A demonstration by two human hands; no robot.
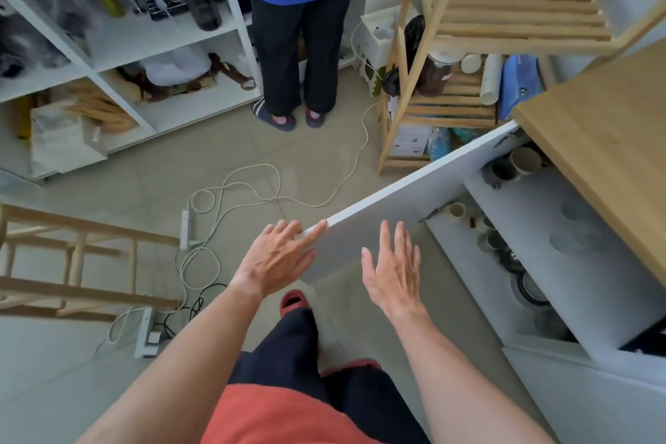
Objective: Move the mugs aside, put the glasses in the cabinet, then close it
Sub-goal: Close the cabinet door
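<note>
The white cabinet door stands swung open under a wooden countertop. My left hand rests its fingertips on the door's top outer edge, fingers spread. In front of the door's inner face my right hand hovers flat with fingers apart, holding nothing. On the upper shelf stand mugs at the back left. A lower shelf holds a small cup and several dim glasses, partly hidden by the shelf above.
A person in a blue top stands ahead at a white shelving unit. White cables and a power strip lie on the tiled floor. A wooden rack stands beyond the door; another wooden frame is at left.
</note>
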